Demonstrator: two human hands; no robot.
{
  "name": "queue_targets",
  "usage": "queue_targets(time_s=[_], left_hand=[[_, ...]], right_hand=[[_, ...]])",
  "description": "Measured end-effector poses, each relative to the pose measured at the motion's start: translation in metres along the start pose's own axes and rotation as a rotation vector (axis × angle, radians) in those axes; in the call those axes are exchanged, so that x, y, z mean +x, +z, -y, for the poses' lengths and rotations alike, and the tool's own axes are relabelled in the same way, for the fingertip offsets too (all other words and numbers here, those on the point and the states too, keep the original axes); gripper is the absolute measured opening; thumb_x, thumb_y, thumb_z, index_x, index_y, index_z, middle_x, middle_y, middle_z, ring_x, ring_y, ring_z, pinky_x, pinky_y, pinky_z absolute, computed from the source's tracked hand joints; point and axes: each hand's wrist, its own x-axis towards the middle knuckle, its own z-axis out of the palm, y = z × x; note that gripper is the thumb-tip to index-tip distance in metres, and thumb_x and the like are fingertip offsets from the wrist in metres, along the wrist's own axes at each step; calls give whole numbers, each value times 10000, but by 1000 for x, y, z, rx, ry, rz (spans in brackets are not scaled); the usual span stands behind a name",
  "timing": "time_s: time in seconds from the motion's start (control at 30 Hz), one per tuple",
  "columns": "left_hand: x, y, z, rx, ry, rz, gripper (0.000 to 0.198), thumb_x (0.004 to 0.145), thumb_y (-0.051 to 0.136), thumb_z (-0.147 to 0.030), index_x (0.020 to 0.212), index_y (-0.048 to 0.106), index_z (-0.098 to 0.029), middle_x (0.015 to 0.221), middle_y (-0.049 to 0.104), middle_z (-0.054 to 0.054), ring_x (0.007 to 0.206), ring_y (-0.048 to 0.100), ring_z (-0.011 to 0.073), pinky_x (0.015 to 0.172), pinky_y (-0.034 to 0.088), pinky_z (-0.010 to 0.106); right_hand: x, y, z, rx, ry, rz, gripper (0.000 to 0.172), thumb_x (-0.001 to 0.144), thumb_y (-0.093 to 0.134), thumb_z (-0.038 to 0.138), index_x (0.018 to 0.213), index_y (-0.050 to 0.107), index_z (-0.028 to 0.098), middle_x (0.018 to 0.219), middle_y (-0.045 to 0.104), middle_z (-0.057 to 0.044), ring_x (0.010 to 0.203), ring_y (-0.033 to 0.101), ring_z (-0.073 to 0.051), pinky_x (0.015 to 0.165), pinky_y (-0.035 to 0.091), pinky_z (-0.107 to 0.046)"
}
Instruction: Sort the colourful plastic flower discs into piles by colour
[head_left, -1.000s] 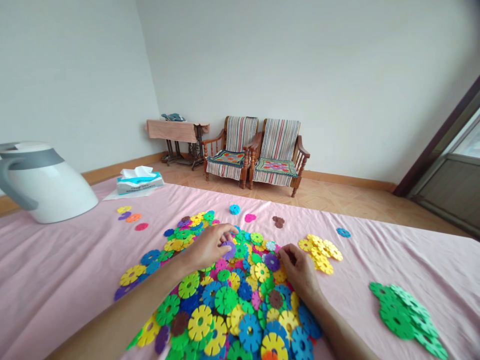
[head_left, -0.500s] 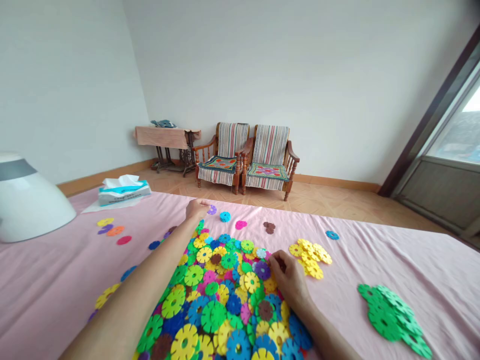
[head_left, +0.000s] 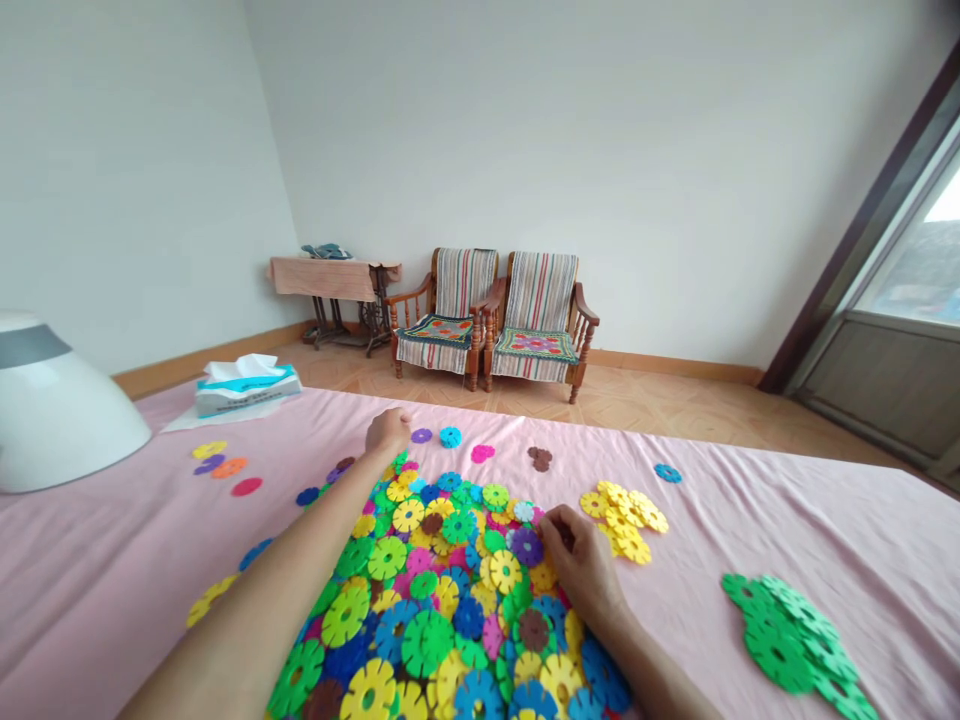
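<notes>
"Leftmost?"
"One jug [head_left: 67, 415], one tissue box [head_left: 244, 388] near the counter [head_left: 840, 520]'s far-left corner."
"Hands?"
"Two. Left hand [head_left: 388, 430], curled near the far edge, grip hidden, beside one purple disc [head_left: 421, 436]. One big disc pile [head_left: 427, 640], then the right hand [head_left: 579, 560], fingers curled; can't tell if pinching."
"Beyond?"
"One yellow heap [head_left: 622, 512], one green heap [head_left: 787, 640]."

Your pink tablecloth [head_left: 705, 560], your multicoloured discs [head_left: 469, 618], yellow discs [head_left: 626, 518] at one o'clock, green discs [head_left: 795, 650] at two
</notes>
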Motion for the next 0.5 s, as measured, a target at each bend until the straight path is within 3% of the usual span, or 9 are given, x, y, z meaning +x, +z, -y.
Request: queue_targets(time_s=[0.3, 0.4, 0.5], left_hand=[[-52, -7, 28, 83, 427, 82, 236, 911, 565, -305, 1087, 601, -152, 1151, 593, 83, 1044, 572, 223, 904, 466, 441], [-72, -16, 32, 49, 549, 124, 158, 884, 577, -295, 946, 669, -182, 1029, 644, 59, 1038, 574, 216, 939, 426, 358], [-83, -33, 37, -8, 623, 177, 151, 855, 576, -310, 862, 696, -218, 916, 681, 17, 930, 616, 185, 848, 442, 250]], right_hand=[[-3, -3, 1, -10, -14, 25, 365, 863, 432, 469, 703, 597, 185, 578, 578, -3, 531, 509, -143, 498, 346, -231], [-2, -3, -2, -28, -9, 31, 374, 847, 438, 490, 705, 606, 187, 576, 580, -3, 520, 507, -145, 488, 353, -231], [-2, -4, -3, -45, -13, 37, 375, 844, 438, 498, 707, 602, 190, 566, 565, 3, 518, 508, -146, 485, 357, -232]])
